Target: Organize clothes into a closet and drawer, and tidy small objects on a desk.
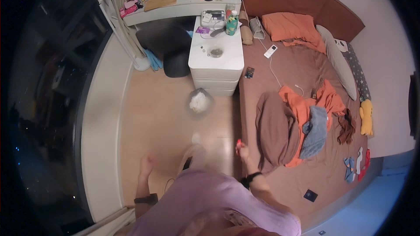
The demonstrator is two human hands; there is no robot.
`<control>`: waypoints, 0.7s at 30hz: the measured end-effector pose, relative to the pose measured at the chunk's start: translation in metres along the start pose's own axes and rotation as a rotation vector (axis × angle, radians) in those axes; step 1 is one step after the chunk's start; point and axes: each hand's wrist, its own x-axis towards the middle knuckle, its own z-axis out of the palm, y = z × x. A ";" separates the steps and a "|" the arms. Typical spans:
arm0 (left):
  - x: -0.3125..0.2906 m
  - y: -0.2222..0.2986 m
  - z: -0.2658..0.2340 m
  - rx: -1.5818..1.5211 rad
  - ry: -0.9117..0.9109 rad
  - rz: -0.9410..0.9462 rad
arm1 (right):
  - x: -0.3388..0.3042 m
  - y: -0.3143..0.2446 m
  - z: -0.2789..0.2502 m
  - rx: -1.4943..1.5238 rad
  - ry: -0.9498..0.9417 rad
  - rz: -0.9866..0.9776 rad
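White drawers point(215, 75) ahead; bin point(210, 103) between them and the hands point(243, 150).

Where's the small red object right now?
Head view, just right of centre, below mid-height: the small red object is in the right hand, by the left edge of the bed in the picture.

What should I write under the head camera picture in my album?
By a brown bed: right hand holding a small red thing, left hand over the floor.
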 end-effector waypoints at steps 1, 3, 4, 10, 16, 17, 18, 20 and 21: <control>0.029 0.004 -0.006 0.014 0.011 0.030 | 0.033 -0.029 0.016 0.061 0.033 -0.030; 0.075 0.012 -0.014 0.080 0.088 0.167 | 0.094 -0.080 0.039 0.058 0.057 -0.053; 0.098 0.019 -0.017 0.075 0.103 0.219 | 0.124 -0.105 0.050 0.172 0.087 0.024; 0.206 0.062 -0.008 0.459 0.134 0.292 | 0.284 -0.216 0.075 -0.096 0.261 0.075; 0.248 0.151 0.048 0.311 -0.105 -0.032 | 0.415 -0.277 0.101 -0.339 0.439 -0.059; 0.248 0.165 0.056 0.364 -0.078 0.026 | 0.428 -0.285 0.105 -0.305 0.478 -0.004; 0.252 0.177 0.063 0.418 -0.054 0.089 | 0.440 -0.295 0.109 -0.334 0.408 -0.004; 0.263 0.194 0.070 0.298 -0.143 -0.133 | 0.454 -0.317 0.109 -0.428 0.317 -0.028; 0.267 0.199 0.076 0.289 -0.146 -0.167 | 0.457 -0.325 0.107 -0.553 0.275 -0.045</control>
